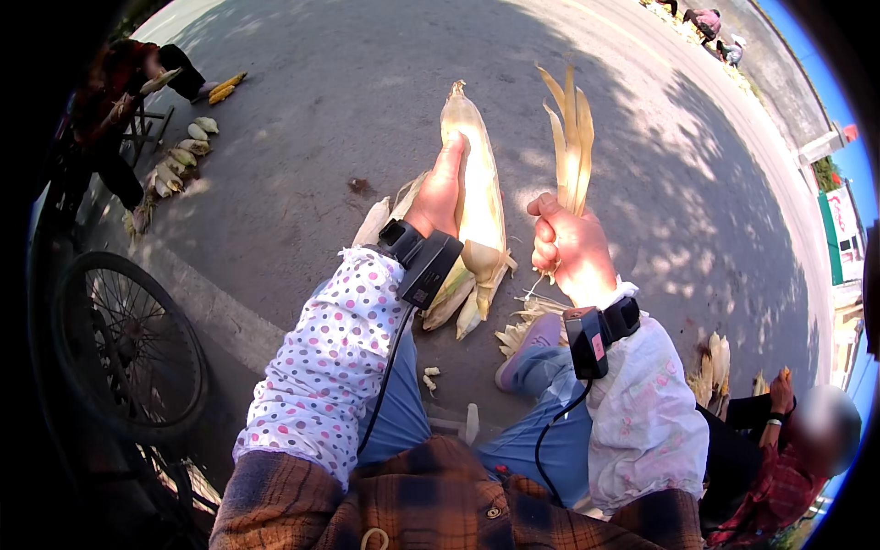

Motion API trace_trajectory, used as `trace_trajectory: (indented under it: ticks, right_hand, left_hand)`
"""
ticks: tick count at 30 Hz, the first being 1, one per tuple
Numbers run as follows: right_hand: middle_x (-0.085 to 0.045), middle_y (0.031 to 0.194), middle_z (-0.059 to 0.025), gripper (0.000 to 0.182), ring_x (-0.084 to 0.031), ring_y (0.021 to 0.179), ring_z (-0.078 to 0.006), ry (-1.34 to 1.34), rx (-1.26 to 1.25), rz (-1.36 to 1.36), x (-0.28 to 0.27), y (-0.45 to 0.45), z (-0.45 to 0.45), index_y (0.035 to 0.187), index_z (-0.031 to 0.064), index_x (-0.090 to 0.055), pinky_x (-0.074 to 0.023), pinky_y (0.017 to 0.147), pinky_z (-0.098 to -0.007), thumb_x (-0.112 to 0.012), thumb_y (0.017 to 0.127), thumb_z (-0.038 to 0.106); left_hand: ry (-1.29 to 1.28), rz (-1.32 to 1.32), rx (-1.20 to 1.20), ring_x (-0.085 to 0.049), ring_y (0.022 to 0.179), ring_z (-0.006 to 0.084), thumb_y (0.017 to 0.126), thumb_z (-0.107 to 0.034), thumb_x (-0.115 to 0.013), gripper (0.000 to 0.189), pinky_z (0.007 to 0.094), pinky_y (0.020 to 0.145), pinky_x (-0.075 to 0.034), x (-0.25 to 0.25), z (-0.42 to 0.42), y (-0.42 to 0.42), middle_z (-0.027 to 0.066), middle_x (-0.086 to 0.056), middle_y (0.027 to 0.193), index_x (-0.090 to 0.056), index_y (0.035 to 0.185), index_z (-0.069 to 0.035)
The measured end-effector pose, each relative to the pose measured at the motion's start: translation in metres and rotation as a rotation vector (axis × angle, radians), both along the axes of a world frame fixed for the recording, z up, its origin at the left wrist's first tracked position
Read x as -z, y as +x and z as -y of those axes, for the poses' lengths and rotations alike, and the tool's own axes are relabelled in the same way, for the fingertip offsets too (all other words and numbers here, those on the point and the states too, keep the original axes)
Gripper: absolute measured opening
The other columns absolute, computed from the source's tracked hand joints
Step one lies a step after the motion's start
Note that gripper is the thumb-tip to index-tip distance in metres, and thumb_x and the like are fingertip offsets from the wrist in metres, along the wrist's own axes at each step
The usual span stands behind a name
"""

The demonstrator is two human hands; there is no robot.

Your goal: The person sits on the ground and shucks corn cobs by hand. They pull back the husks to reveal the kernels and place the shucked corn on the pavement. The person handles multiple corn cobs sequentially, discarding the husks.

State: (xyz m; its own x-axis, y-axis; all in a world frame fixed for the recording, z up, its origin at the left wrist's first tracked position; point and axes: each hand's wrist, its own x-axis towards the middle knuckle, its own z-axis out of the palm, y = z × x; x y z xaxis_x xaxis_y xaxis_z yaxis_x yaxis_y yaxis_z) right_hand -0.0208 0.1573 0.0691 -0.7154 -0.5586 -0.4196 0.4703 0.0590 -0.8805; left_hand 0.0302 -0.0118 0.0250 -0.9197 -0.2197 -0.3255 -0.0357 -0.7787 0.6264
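Observation:
My left hand (440, 192) is wrapped around an ear of corn in its pale husk (481, 185), its tip pointing away from me and my thumb lying along its side. A fist's width to the right, my right hand (570, 244) grips a bunch of dry husk strips (572, 144) that stick up above the fingers. The strips are apart from the ear. Below my left hand, more husked ears (450, 295) lie on the ground, partly hidden by the hand and wrist. Loose husks (529, 323) are heaped beside my shoe (540, 337).
A bicycle wheel (130, 344) stands at left. Beyond it, a seated person (117, 96) has a row of husked ears (175, 165) and bare yellow cobs (227, 88) nearby. Another person (777, 474) sits close on my right, near upright corn ears (715, 364). More people (705, 24) sit far off.

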Motion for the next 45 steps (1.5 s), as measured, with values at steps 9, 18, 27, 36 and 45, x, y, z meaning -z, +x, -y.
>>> trace_trajectory:
  ticks: [9, 18, 27, 36, 45]
  right_hand:
    - [-0.051, 0.064, 0.0023, 0.016, -0.046, 0.052, -0.0074, 0.149, -0.089, -0.221, 0.009, 0.002, 0.01, 0.081, 0.0031, -0.06, -0.0372, 0.049, -0.0254, -0.068, 0.077, 0.016]
    - [-0.06, 0.073, -0.002, 0.021, -0.054, 0.065, -0.0099, 0.218, -0.057, -0.375, 0.023, 0.0, 0.009, 0.088, -0.0028, -0.064, -0.0422, 0.059, -0.0263, -0.062, 0.073, 0.012]
    - [-0.06, 0.072, -0.0031, 0.025, -0.054, 0.066, -0.0109, 0.285, -0.109, -0.262, 0.012, -0.003, 0.01, 0.089, -0.0041, -0.064, -0.0421, 0.058, -0.0264, -0.061, 0.073, 0.014]
    - [-0.061, 0.075, -0.0035, 0.024, -0.055, 0.069, -0.0118, 0.208, -0.107, -0.341, 0.02, -0.003, 0.009, 0.089, -0.0046, -0.064, -0.0427, 0.062, -0.0267, -0.059, 0.071, 0.011]
    - [-0.062, 0.074, -0.0041, 0.021, -0.055, 0.069, -0.0121, 0.188, -0.083, -0.426, 0.034, -0.009, 0.005, 0.088, -0.0035, -0.064, -0.0436, 0.062, -0.0271, -0.057, 0.072, 0.009]
  left_hand:
    - [-0.123, -0.059, 0.088, -0.059, 0.089, 0.0224, 0.09, -0.055, -0.041, 0.056, 0.0377, 0.078, -0.049, 0.019, -0.017, -0.01, 0.0128, -0.059, 0.102, -0.049, 0.117, -0.007]
    - [-0.375, -0.039, 0.046, -0.053, 0.096, 0.0182, 0.092, -0.047, -0.046, 0.055, 0.0326, 0.083, -0.045, 0.018, -0.028, -0.004, 0.0126, -0.054, 0.109, -0.043, 0.121, -0.001]
    - [-0.418, -0.01, 0.032, -0.055, 0.093, 0.018, 0.092, -0.046, -0.047, 0.055, 0.0326, 0.078, -0.047, 0.008, -0.028, 0.003, 0.0129, -0.055, 0.107, -0.043, 0.122, -0.001]
    - [-0.443, -0.05, 0.052, -0.055, 0.093, 0.0175, 0.093, -0.042, -0.047, 0.051, 0.0317, 0.08, -0.046, 0.008, -0.03, 0.005, 0.0127, -0.056, 0.107, -0.043, 0.12, 0.001]
    - [-0.438, -0.015, 0.073, -0.054, 0.092, 0.0171, 0.093, -0.043, -0.044, 0.052, 0.0321, 0.08, -0.045, 0.013, -0.03, 0.001, 0.0125, -0.056, 0.106, -0.044, 0.118, 0.002]
